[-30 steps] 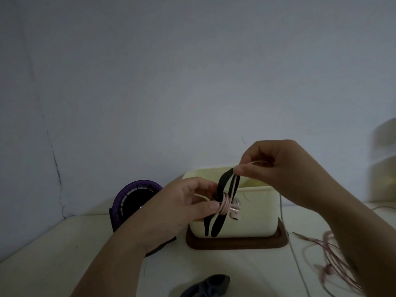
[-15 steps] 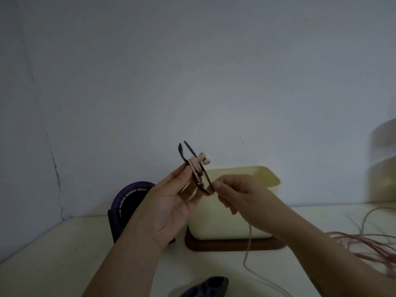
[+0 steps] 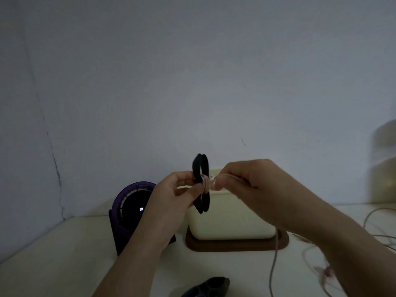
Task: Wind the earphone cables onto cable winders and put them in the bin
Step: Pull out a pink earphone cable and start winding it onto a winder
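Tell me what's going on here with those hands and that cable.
A person is partway through wrapping a pink earphone cable onto a black cable winder. The left hand holds the winder at its middle, and the right hand pinches the cable right beside it. A few turns sit round the winder's waist, and the rest trails down onto the table. The cream bin stands behind, and a second dark winder lies at the near edge.

Purple round gadget (image 3: 132,202), wooden tray (image 3: 235,246)
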Demonstrator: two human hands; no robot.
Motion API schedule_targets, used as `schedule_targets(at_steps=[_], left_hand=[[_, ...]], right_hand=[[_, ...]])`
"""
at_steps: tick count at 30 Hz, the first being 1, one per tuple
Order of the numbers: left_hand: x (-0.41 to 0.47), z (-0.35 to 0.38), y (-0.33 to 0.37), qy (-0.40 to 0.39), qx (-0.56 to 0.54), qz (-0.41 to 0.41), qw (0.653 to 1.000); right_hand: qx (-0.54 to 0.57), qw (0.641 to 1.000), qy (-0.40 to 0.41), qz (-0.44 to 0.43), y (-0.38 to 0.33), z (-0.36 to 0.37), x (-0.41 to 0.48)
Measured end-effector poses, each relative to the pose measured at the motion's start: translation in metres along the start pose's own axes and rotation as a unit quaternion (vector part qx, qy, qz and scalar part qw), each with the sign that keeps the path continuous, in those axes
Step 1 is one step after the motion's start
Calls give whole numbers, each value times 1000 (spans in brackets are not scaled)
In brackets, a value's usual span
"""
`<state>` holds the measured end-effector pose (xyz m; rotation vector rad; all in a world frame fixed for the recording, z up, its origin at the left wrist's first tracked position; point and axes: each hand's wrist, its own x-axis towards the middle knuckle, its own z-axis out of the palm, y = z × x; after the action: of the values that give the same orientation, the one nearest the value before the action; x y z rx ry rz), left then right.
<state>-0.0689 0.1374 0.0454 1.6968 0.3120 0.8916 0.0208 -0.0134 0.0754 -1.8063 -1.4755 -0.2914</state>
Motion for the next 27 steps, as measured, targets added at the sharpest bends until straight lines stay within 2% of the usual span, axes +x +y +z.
schedule_targets(at_steps=[3,6,10,15,19,22,24,27], left_hand=[[-5,1,3,-75,13,-13,997],[-7,2,7,-113,38,-1,993],[-12,-1,15,-191,7,-11,981],[-12,-8,17,-237,8,-6,971],[-15,-10,22,-274,-46,-17,960],[-16,-7,25,-265,-121,-23,956],[-15,-4,27,-230,-173,-22,957],[-11,-2,27,-150,-256,-36,954]], right_hand=[[-2,999,44,0,5,-6,0],[22,997,75,-2,10,-6,2],[75,991,110,5,15,-6,4],[88,986,143,9,20,-5,7],[163,978,128,30,29,-1,9],[280,957,65,47,35,14,10],[345,936,30,58,35,25,10],[325,942,14,78,30,34,10]])
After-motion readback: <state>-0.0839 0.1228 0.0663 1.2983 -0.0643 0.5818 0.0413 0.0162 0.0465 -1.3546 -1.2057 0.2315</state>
